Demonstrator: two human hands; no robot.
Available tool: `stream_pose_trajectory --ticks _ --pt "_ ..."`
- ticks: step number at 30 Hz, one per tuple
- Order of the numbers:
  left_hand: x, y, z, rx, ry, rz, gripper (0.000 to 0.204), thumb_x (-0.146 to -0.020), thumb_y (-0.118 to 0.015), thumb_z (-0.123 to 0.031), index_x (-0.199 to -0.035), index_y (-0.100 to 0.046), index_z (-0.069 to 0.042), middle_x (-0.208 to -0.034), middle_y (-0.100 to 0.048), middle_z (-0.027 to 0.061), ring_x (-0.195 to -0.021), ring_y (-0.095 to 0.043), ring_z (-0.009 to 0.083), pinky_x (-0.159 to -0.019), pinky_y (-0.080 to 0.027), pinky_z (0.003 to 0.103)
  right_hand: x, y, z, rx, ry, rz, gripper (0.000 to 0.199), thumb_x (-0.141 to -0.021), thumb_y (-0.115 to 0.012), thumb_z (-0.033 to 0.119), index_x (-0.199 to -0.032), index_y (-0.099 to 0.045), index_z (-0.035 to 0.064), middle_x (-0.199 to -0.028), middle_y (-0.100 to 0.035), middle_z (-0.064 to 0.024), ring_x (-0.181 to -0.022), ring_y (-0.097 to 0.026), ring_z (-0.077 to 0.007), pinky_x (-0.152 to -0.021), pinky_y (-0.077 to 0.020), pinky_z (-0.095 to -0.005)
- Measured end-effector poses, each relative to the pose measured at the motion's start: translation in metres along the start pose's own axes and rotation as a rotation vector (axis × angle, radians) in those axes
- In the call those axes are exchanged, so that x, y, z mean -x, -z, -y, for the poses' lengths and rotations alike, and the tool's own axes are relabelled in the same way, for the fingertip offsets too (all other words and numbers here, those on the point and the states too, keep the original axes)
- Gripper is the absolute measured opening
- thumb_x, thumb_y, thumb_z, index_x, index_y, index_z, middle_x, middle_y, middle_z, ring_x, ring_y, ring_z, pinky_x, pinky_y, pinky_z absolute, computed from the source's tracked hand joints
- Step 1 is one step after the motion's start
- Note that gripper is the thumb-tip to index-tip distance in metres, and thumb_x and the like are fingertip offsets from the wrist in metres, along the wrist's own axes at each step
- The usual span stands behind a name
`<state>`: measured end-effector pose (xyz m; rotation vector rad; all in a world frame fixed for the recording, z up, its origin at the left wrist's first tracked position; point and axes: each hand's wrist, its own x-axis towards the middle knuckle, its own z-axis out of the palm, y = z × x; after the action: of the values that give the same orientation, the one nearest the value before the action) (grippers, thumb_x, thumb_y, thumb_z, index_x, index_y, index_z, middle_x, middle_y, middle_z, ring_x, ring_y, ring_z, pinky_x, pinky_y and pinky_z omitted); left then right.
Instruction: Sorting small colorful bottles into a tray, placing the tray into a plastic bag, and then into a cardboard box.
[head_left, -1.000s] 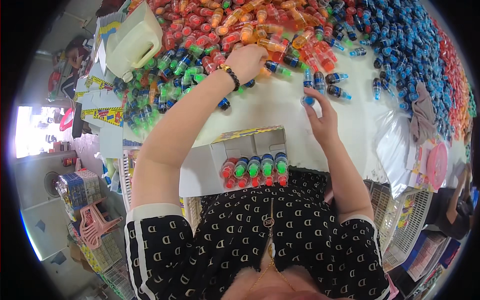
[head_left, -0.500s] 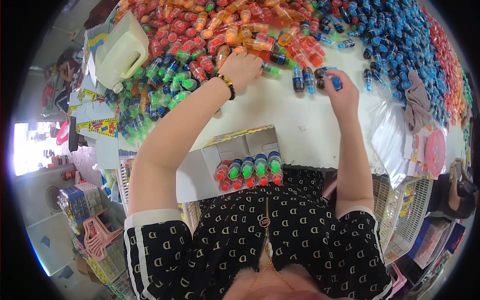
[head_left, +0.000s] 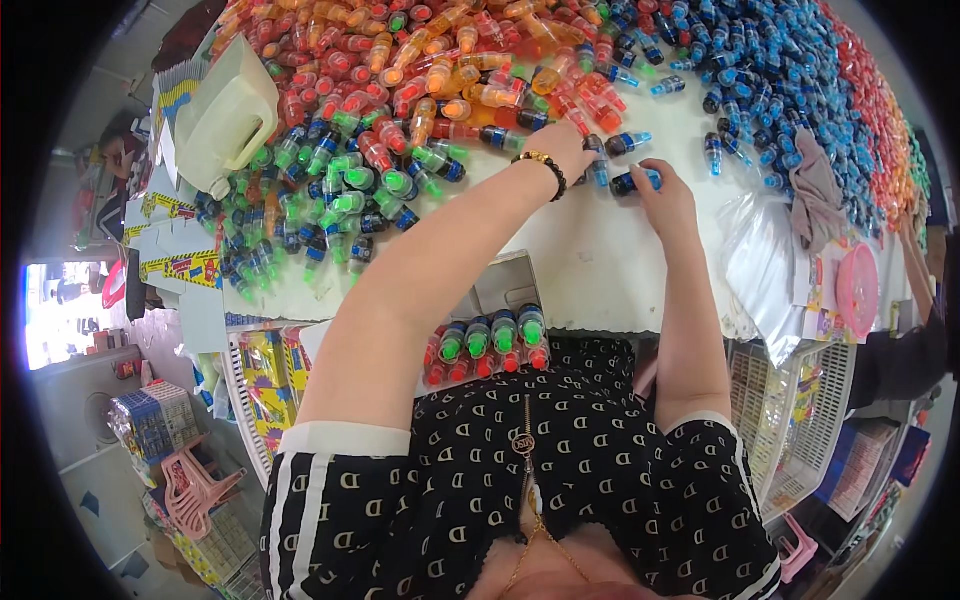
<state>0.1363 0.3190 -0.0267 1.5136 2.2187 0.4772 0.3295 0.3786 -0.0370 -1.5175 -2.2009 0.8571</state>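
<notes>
My right hand (head_left: 668,200) pinches the light-blue cap end of a small dark-blue bottle (head_left: 626,184), which lies sideways over the white table. Reaching across from the left, my left hand (head_left: 562,152) has its fingers curled down onto an upright-pointing blue bottle (head_left: 599,170); its fingertips are partly hidden. Another blue bottle (head_left: 628,143) lies just beyond, between the two hands. Close to my body stands an open carton (head_left: 517,272) holding a row of green-capped bottles (head_left: 478,341) above a row of red-capped bottles (head_left: 485,367). My left arm covers part of the carton.
Heaped orange and red bottles (head_left: 400,60) cover the far side, with green-capped ones (head_left: 330,190) at left and blue ones (head_left: 770,90) at right. A pale jug (head_left: 225,120) stands left. At right are a cloth (head_left: 818,195), clear plastic (head_left: 755,260) and a pink basin (head_left: 857,285).
My left hand has moved right from the orange and green bottles to the blue bottles. My right hand has lowered slightly, its bottle now lying sideways. The view has shifted a little.
</notes>
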Motion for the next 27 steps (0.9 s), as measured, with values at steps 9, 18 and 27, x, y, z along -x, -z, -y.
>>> stream_pose_trajectory --ticks 9,18,27 --pt "0.019 0.013 0.024 0.036 0.032 0.244 0.052 -0.074 -0.070 -0.034 -0.108 -0.058 0.003 -0.102 -0.065 0.0222 -0.095 -0.064 0.0351 -0.084 -0.051 0.040 0.005 0.007 0.021 0.446 0.665 -0.169 0.042 -0.081 -0.059 0.006 -0.121 -0.058 0.0171 -0.103 -0.061 -0.0095 -0.093 -0.056 -0.0289 -0.080 -0.0485 -0.0364" --pt "0.072 0.045 0.057 0.116 -0.117 0.110 0.042 -0.078 -0.070 -0.032 -0.105 -0.060 -0.001 -0.094 -0.067 0.0173 -0.089 -0.066 0.0268 -0.079 -0.052 0.036 0.005 -0.022 0.038 0.562 1.210 0.024 0.048 -0.077 -0.060 0.001 -0.122 -0.061 0.0189 -0.101 -0.062 -0.0068 -0.096 -0.056 -0.0282 -0.081 -0.0488 -0.0368" --pt "0.223 0.111 0.076 0.736 -0.244 0.078 0.034 -0.084 -0.069 -0.012 -0.115 -0.058 -0.002 -0.105 -0.065 0.0073 -0.092 -0.062 0.0158 -0.081 -0.050 0.029 0.077 0.014 0.098 -0.221 1.015 0.471 0.044 -0.070 -0.075 0.002 -0.113 -0.067 0.0139 -0.099 -0.063 -0.0044 -0.095 -0.057 -0.0251 -0.081 -0.0486 -0.0350"
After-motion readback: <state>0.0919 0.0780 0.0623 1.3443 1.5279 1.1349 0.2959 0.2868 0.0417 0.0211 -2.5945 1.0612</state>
